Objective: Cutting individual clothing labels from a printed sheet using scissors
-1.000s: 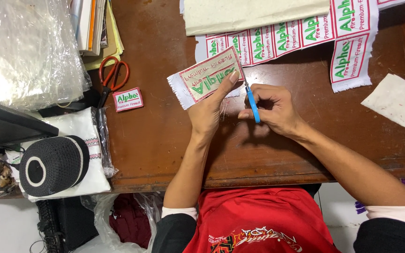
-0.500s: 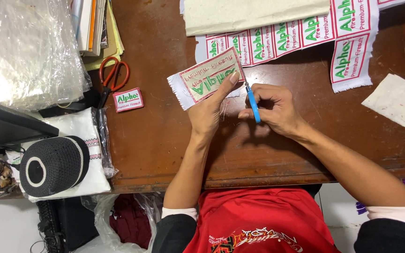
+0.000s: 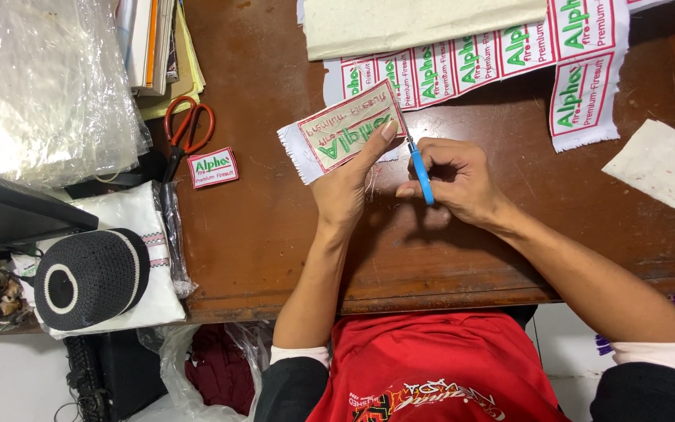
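My left hand [image 3: 347,186] pinches a white fabric patch [image 3: 339,131] with a red border and green and red embroidery, held just above the brown wooden desk [image 3: 259,234]. My right hand [image 3: 453,178] grips small blue-handled scissors [image 3: 421,173], blade tip at the patch's right edge. The two hands nearly touch over the middle of the desk.
A strip of several uncut matching patches [image 3: 494,66] lies behind the hands, under a folded cream cloth [image 3: 423,22]. One cut patch [image 3: 213,167] and orange-handled scissors [image 3: 185,129] lie to the left. A white scrap [image 3: 659,162], clear plastic bags [image 3: 41,86] and a black cap [image 3: 87,277] border the area.
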